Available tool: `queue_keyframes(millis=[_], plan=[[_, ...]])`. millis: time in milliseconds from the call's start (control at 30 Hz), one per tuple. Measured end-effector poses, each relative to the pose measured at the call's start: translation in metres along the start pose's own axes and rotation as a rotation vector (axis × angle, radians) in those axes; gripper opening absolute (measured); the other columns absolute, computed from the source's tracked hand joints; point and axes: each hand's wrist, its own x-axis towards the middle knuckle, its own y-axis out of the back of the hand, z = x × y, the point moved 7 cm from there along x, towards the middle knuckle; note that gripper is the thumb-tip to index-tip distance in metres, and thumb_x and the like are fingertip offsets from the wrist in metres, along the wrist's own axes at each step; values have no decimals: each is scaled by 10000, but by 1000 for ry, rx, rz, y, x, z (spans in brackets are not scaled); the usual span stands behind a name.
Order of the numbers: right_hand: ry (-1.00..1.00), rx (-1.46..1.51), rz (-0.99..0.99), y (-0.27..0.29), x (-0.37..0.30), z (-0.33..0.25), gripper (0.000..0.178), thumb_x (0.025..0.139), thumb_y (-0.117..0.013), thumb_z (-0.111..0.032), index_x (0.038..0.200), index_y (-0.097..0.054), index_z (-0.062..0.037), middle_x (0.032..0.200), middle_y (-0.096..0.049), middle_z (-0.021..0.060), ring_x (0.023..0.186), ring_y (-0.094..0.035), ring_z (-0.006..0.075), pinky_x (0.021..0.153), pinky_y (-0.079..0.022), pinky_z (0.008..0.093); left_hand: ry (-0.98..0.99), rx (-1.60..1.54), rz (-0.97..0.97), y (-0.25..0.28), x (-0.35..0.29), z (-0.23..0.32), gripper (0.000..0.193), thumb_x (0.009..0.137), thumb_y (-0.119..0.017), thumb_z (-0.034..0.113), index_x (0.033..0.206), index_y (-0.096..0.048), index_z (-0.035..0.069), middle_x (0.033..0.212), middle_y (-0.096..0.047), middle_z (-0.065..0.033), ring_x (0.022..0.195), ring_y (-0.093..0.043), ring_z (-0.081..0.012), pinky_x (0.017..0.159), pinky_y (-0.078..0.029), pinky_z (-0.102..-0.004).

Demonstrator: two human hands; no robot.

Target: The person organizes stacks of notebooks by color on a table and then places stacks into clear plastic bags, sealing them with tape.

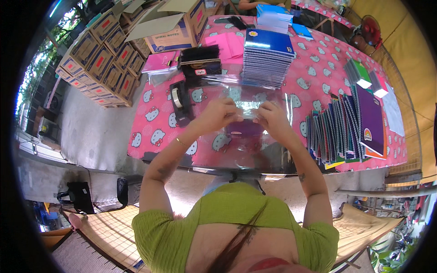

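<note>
A sheet of clear plastic film (273, 98) lies spread on the table before me, shiny with reflections. Beneath it, close to my body, shows a purple notebook (248, 130), partly covered by my fingers. My left hand (222, 113) pinches the film at the notebook's far edge. From the other side my right hand (274, 120) grips the same film, its bent fingers a short gap from the left ones. Left of the film stands a black tape dispenser (180, 103) with a roll in it.
A tall stack of blue spiral notebooks (267, 57) stands beyond the film; more spiral notebooks (341, 125) lean in a row at right. A black box (200, 63), pink sheets (229, 45) and an open carton (170, 34) sit at far left. Another person's arm (252, 4) shows across the table.
</note>
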Motion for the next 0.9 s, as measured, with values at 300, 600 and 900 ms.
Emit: queue_keyframes(millis=[300, 600, 900], plan=[[-234, -73, -217, -7, 33, 38, 401, 740, -802, -188, 1068, -624, -41, 943, -622, 167, 946, -624, 357, 809, -505, 400, 51, 576, 204, 4, 36, 18, 513, 801, -763, 284, 1183, -608, -22, 882, -644, -150, 883, -632, -296, 768, -498, -368], [-510, 804, -385, -35, 27, 89, 423, 795, -816, -157, 1137, -623, -2, 977, -665, 59, 831, -615, 111, 658, -513, 268, 444, -670, -370, -42, 71, -86, 351, 845, -746, 275, 1036, -697, -15, 886, -677, -41, 792, -591, -120, 742, -469, -284], [-520, 674, -197, -35, 10, 97, 353, 825, -755, -238, 1103, -676, -37, 936, -701, 64, 835, -638, 122, 722, -515, 291, 661, -44, 804, 36, -73, -142, 293, 864, -693, 253, 1038, -704, 17, 979, -702, -154, 910, -666, -260, 796, -507, -372]])
